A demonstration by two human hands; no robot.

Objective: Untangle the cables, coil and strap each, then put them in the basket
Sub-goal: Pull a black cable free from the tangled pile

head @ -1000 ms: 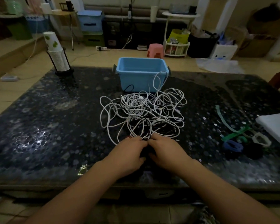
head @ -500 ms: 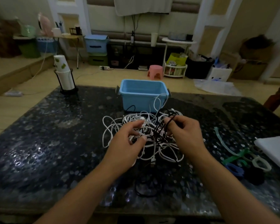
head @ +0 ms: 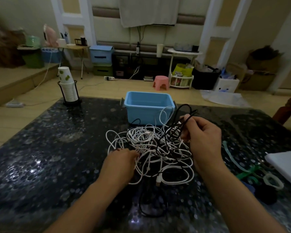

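A tangle of white cables (head: 146, 145) lies mid-table, threaded with a black cable (head: 170, 132). My right hand (head: 203, 137) pinches the black cable and holds a loop of it lifted above the pile's right side. My left hand (head: 119, 163) rests on the pile's near left edge, fingers in the white cables. Another loop of black cable (head: 151, 204) lies on the table toward me. The light blue basket (head: 133, 107) stands just behind the pile and looks bare inside.
Coloured straps (head: 245, 172) and a white ring (head: 272, 180) lie at the right, beside a white flat object (head: 286, 163). A holder with stacked paper cups (head: 68, 88) stands at the back left of the dark table (head: 40, 148).
My right hand has lifted the black cable up and to the right. My left hand has dropped from the pile's top to its near left edge. The camera has tilted up.
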